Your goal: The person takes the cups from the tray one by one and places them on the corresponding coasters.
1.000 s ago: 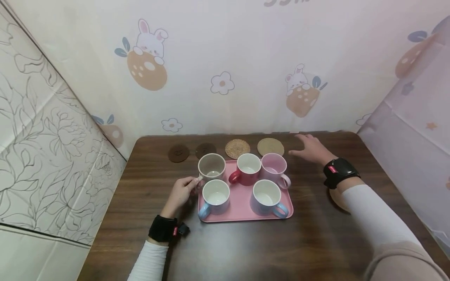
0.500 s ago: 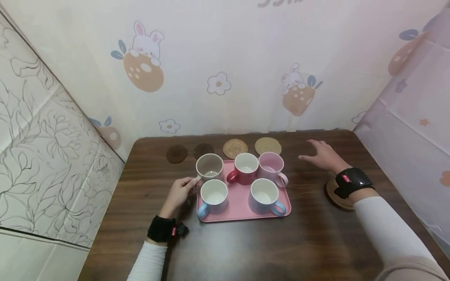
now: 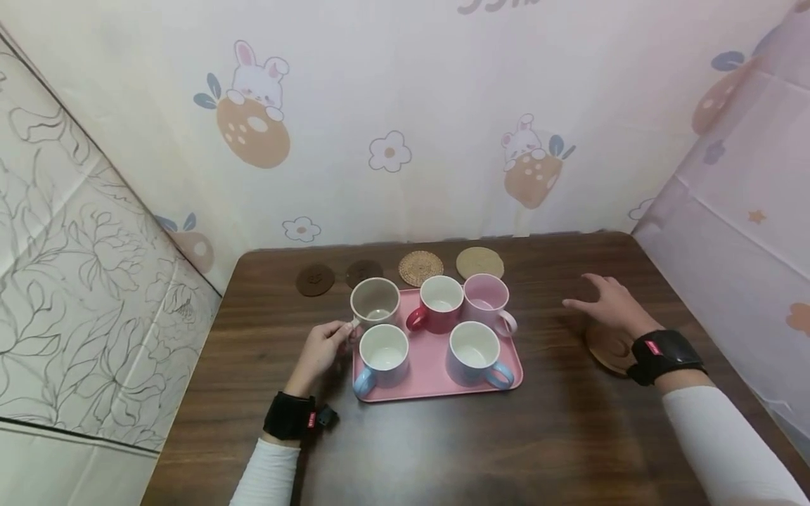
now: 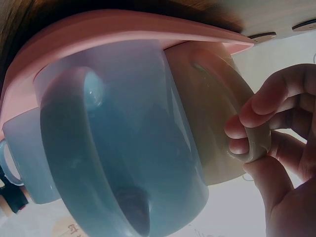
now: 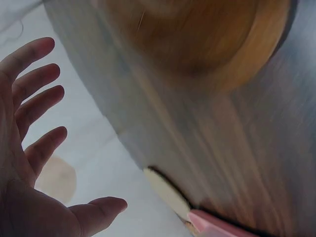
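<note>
Fingers [image 4: 247, 116] of my left hand [image 3: 324, 349] pinch the handle of the beige mug [image 3: 375, 302], thumb on one side and curled fingertips on the other; the mug itself sits at the ten o'clock corner of the pink tray [image 3: 436, 369]. My right hand [image 3: 610, 304] is spread wide and holds nothing, palm hovering just above the wooden coaster [image 3: 606, 348] at three o'clock on the table [image 3: 443, 450]. As I judge it, nothing has left the tray yet: all five mugs stand on it, the light blue mug [image 3: 382, 351] nearest me beside my left hand, the second blue mug [image 3: 477, 351] at the near right, then the red mug [image 3: 439, 303] and the pink mug [image 3: 487, 302] behind them. Farther off, at twelve o'clock along the table's back edge, four coasters lie bare: two dark brown coasters [image 3: 314, 279], a woven coaster [image 3: 420, 268] and a tan coaster [image 3: 479, 263]. So every mug still waits, and the beige one is merely gripped, not lifted that I can tell.
</note>
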`<act>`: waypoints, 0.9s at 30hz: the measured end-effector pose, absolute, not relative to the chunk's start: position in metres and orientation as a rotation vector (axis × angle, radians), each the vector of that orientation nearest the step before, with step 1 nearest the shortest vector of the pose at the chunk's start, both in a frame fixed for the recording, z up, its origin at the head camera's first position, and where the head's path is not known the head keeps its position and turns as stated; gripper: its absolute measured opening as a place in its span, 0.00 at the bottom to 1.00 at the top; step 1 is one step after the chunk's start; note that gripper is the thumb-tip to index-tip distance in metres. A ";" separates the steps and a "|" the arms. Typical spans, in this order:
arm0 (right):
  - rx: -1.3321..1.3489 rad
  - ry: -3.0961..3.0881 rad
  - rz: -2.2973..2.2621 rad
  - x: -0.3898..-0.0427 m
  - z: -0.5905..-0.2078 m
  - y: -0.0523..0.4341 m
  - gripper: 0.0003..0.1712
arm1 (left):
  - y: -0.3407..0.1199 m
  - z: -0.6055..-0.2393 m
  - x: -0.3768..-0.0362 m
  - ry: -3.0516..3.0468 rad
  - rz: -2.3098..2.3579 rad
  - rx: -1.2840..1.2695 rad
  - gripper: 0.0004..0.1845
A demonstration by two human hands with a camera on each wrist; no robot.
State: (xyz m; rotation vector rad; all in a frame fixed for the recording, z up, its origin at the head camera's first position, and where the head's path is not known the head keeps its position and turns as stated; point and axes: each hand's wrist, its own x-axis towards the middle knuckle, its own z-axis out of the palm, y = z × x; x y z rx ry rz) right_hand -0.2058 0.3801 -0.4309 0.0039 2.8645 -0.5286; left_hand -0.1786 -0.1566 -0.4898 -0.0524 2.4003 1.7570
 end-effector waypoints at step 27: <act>0.152 2.895 -0.350 -0.143 -0.477 0.414 0.65 | -0.157 -0.490 -0.179 2.407 1.774 -0.046 0.15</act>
